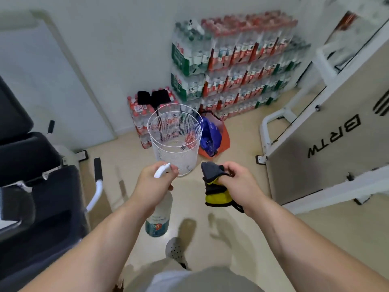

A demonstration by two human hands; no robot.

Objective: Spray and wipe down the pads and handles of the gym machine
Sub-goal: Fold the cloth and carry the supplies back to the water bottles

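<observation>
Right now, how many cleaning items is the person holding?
2. The spray bottle is in the left hand, gripped at its top. The yellow and grey cloth is held in the right hand. No others show in either hand.

The left forearm point(101, 239) and right forearm point(294, 234) are extending from 7 and 5 o'clock. The left hand point(154, 184) is gripping a spray bottle point(159, 220); the right hand point(235, 180) is pinching a cloth point(216, 197).
</observation>
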